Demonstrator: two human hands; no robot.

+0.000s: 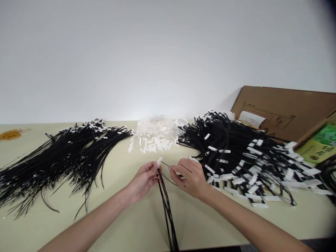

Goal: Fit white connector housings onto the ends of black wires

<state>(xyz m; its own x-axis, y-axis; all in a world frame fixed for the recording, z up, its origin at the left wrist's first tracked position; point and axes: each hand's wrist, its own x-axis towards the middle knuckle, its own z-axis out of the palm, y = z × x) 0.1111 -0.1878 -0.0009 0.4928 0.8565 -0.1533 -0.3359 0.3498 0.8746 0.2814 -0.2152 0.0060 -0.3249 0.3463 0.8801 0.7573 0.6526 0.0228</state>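
Note:
Near the middle of the table, my left hand (pixel 145 180) pinches a white connector (pixel 159 161) and the top of several black wires (pixel 168 213), which hang down toward the table's front edge. To its right, the fingers of my right hand (pixel 187 175) are closed on a thin black wire (pixel 166 164) that runs to the white connector. A second thin wire curves between the two hands, below the first. The wire's tip is hidden in the fingers of my right hand.
Black wires with white ends (pixel 60 154) spread over the left side. White connectors (pixel 154 144) lie before a clear plastic bag (pixel 162 126) at the back. A heap of black wires with white tags (pixel 228 150) fills the right, beside a cardboard box (pixel 283 108) and green packet (pixel 319 143).

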